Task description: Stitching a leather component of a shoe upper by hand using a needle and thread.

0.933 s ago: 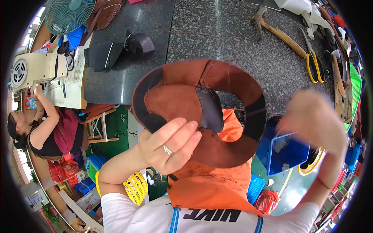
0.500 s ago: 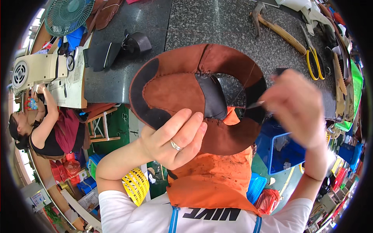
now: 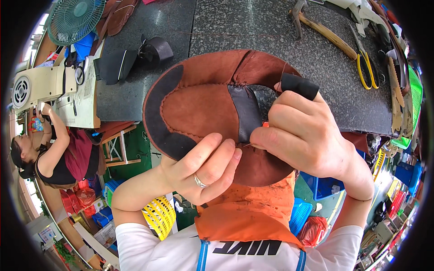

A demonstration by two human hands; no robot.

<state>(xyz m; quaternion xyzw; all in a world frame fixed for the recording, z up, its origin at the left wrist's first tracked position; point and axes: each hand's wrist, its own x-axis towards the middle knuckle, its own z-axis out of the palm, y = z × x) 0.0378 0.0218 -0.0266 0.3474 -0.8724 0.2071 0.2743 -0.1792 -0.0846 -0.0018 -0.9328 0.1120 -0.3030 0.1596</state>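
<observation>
A brown leather shoe upper [image 3: 199, 108] with black patches and a stitched seam is held up before me, its toe part to the left. My left hand [image 3: 199, 169], wearing a ring, grips its near edge with the fingers over the front; the thumb is hidden behind. My right hand [image 3: 307, 131] is closed in a pinch at the seam beside the black inner piece [image 3: 245, 110]. From its fingertips a thin needle [image 3: 246, 144] shows a little, close to the leather. A black finger sleeve [image 3: 299, 86] covers one right finger. A fine thread rises beside it.
On the dark stone bench [image 3: 235, 31] lie a hammer [image 3: 327, 36], yellow-handled scissors [image 3: 365, 67] and black leather pieces [image 3: 115, 65]. A green fan [image 3: 74, 20] stands far left. A co-worker [image 3: 58, 149] sits by a cream machine [image 3: 43, 86]. Below the bench is a blue bin [image 3: 323, 187].
My right hand has come in leftward from beyond the upper's right edge to the seam, bringing the needle. The upper has shifted slightly left; my left hand keeps its grip.
</observation>
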